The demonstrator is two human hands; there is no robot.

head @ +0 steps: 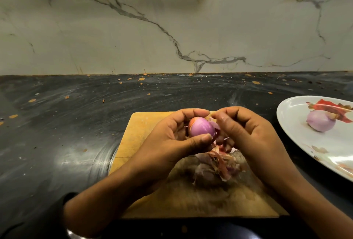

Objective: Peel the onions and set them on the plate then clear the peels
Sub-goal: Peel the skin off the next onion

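Note:
My left hand [172, 135] grips a small purple onion [201, 128] above the wooden cutting board [141, 133], fingers over its top and thumb under it. My right hand [246, 129] is curled close against the onion's right side and pinches a strip of its skin [214, 125]. A heap of loose peels [217, 166] lies on the board right under both hands. At the right edge stands a white plate [292, 116] with one peeled onion [321, 121] on it, and a reddish peel [328, 106] behind that onion.
The board lies on a dark, smeared countertop [76, 124] with orange specks. A marble wall [172, 28] rises behind it. The plate reaches past the right border of the view.

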